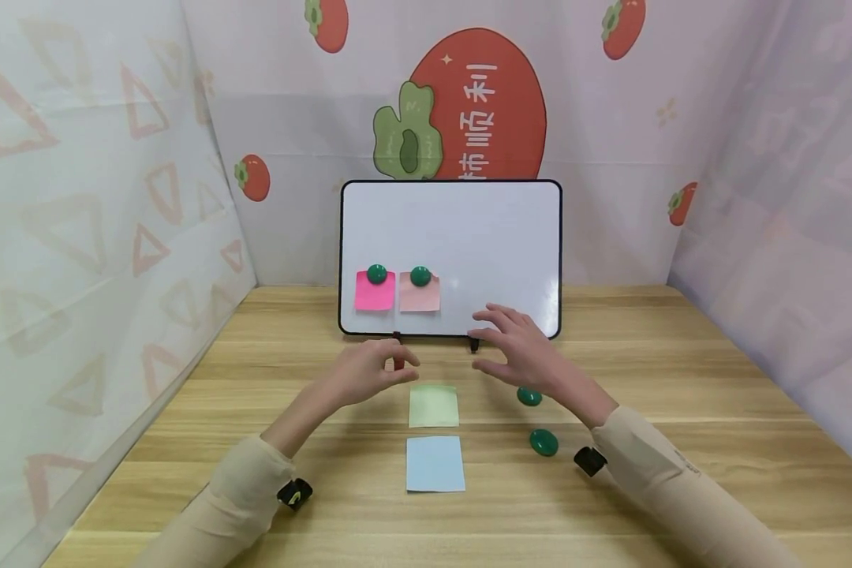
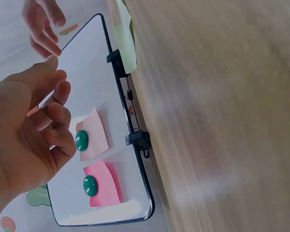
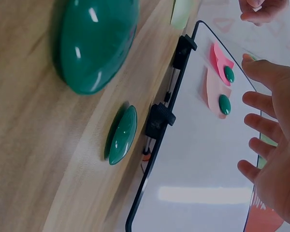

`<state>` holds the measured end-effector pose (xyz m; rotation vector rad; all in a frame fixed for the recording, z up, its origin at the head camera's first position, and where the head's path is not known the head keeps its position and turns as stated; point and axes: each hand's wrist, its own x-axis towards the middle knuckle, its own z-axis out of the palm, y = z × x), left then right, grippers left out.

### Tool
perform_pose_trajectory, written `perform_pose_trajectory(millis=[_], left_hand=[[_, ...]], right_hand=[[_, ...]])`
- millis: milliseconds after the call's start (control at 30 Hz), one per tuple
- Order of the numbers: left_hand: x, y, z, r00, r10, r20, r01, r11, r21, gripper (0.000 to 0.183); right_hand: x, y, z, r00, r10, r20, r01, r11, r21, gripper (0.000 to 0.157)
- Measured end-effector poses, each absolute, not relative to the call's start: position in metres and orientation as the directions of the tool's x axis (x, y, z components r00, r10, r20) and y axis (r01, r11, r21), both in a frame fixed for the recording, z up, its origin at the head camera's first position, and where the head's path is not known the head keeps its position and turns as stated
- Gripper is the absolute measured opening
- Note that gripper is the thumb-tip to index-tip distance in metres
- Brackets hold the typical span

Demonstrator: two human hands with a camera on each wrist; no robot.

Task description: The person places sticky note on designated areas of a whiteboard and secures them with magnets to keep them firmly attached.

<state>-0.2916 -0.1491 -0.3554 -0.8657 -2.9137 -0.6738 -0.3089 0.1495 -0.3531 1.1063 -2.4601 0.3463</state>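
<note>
My left hand (image 1: 362, 372) hovers above the table, left of a pale green sticky note (image 1: 434, 407); its fingers are loosely bent and hold nothing. Spread fingers and a raised thumb show on my right hand (image 1: 524, 349), which is in the air before the lower right of a whiteboard (image 1: 497, 229) and is also without a thing in it. On the board's lower left hang a hot pink note (image 1: 374, 299) and a light pink note (image 1: 420, 299), each under a green magnet (image 3: 224, 104). A blue note (image 1: 435, 465) lies nearer me than the green one.
Two loose green magnets, one farther back (image 1: 529, 397) and one nearer (image 1: 543, 442), lie on the wooden table (image 1: 355, 513) by my right forearm. Black stand clips (image 3: 159, 121) hold the board's lower edge. Printed cloth (image 1: 284, 237) hangs behind and at both sides.
</note>
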Motion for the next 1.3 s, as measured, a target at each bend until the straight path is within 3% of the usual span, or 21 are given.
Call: perform_pose_trajectory(millis=[233,467,733,1033,1300], left_hand=[[-0.278,-0.146,-0.362,-0.820,0.554,0.142,0.564,0.742,0.363,0.028],[-0.267,-0.143,-0.361,-0.821,0.565,0.082,0.550,0.746,0.376,0.024],[-0.256,-0.142,-0.356,-0.819,0.547,0.174,0.566,0.719,0.404,0.021],[-0.246,-0.137,-0.354,-0.764,0.639,-0.091,0.594,0.751,0.287,0.030],[-0.239,-0.131,-0.354,-0.761,0.627,-0.166,0.568,0.768,0.296,0.030]], right_hand=[[-0.292,0.157,-0.354,-0.648,-0.663,0.374,-0.736,0.672,-0.084,0.047],[-0.281,0.167,-0.358,-0.659,-0.663,0.356,-0.733,0.673,-0.103,0.046],[-0.272,0.176,-0.360,-0.693,-0.663,0.282,-0.711,0.693,-0.117,0.048],[-0.260,0.190,-0.367,-0.693,-0.686,0.222,-0.714,0.695,-0.083,0.047],[-0.250,0.203,-0.370,-0.686,-0.690,0.230,-0.723,0.683,-0.108,0.043]])
